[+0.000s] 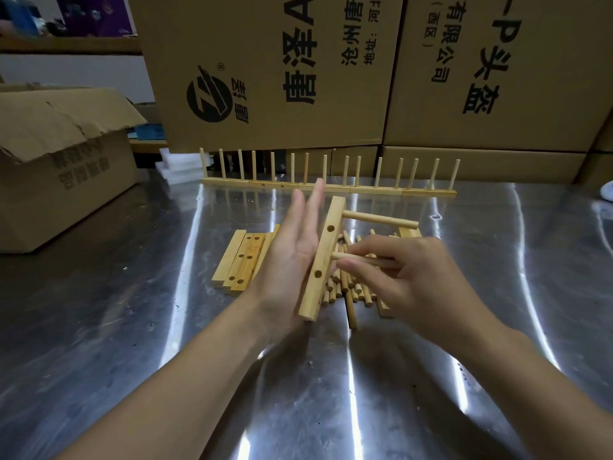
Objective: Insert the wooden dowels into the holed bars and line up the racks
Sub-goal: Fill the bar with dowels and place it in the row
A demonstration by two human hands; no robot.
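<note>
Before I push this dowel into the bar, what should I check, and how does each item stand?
1. Left hand backs bar: ok, flat fingers behind it.
2. Right hand pinches dowel: ok.
3. Dowel tip in the middle hole: cannot tell, tip is at the bar, hole hidden.
4. First dowel seated: ok, it stands out from the bar's far end.
5. Spare dowels near: ok, pile on table beneath hands.
6. Racks lined up: ok, one row at the back.

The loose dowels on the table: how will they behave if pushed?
Probably they roll: the loose dowels are round rods and the metal table looks smooth. Being thin, straight wood, they are likely stiff and light.
</note>
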